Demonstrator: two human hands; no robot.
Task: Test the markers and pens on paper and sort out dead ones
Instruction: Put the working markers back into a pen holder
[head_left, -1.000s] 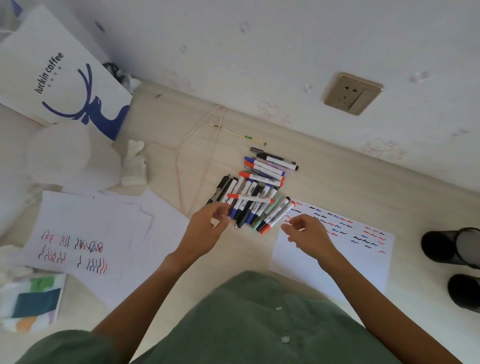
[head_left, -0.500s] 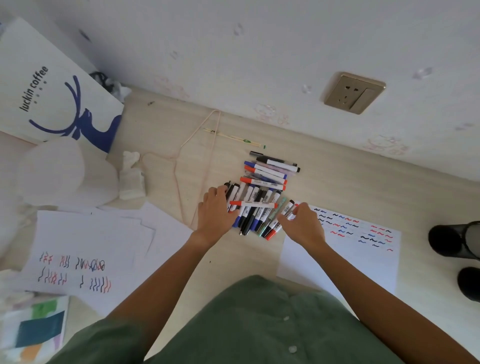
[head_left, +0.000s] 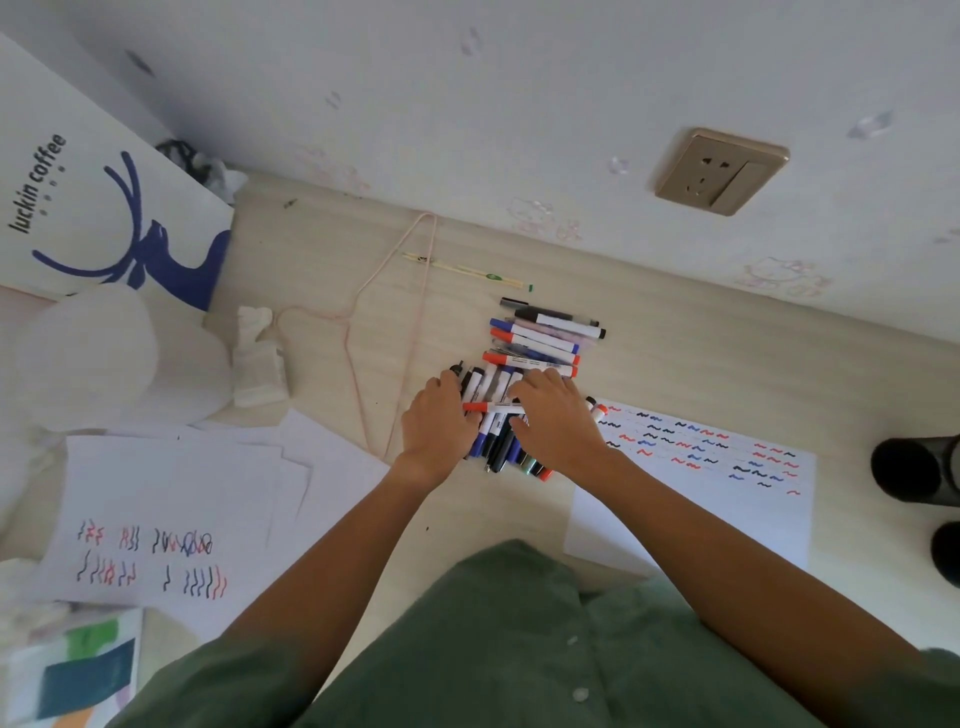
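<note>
While both hands sit on the near bundle of markers (head_left: 498, 441), the key relation is simple: the bundle lies directly under and between the fingers, long axes running roughly away from the person, tilted a bit right at the near ends. One red-capped marker (head_left: 493, 408) lies crosswise on top, bridging the gap between the left hand (head_left: 436, 423) and right hand (head_left: 556, 423); both are equally close to it. Left-hand fingers look held together, curving over the bundle's left edge; right-hand fingers lie fairly flat across the top, whether pinching anything cannot be told. A second pile of markers (head_left: 545, 340) lies crosswise just beyond. The test sheet (head_left: 727, 499) with squiggles is just right of the bundle. Hidden: fingertips of both hands, most marker caps beneath the palms, so which pen is picked is unclear.
</note>
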